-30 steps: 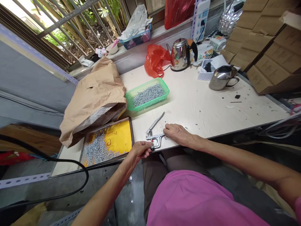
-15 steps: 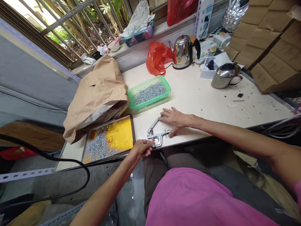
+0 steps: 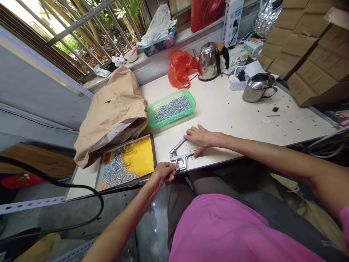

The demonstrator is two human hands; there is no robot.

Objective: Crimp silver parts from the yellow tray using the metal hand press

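Note:
A grey metal hand press tool [image 3: 183,157] with two handles, a coil spring and a small red part lies at the table's front edge. My right hand [image 3: 200,139] spans its handles, fingers on the upper lever and thumb by the lower handle. At the jaw end, my left hand [image 3: 166,171] is closed in a pinch; whatever lies between its fingertips is hidden or too small to name. Left of the tool, a shallow tray [image 3: 155,149] holds a yellow sheet [image 3: 141,156] and a heap of small silvery metal pieces [image 3: 116,171].
Behind the tool stands a green basket [image 3: 171,123] of similar metal pieces. A brown paper bag [image 3: 114,105] slumps behind the tray. Farther back are a red plastic bag [image 3: 180,69], a kettle [image 3: 208,62] and a steel pot [image 3: 256,89]. Cardboard [image 3: 313,54] stands at right.
The view has shifted slightly. Both hands keep nearly the same places at the tool, and its handles look about as far apart as before.

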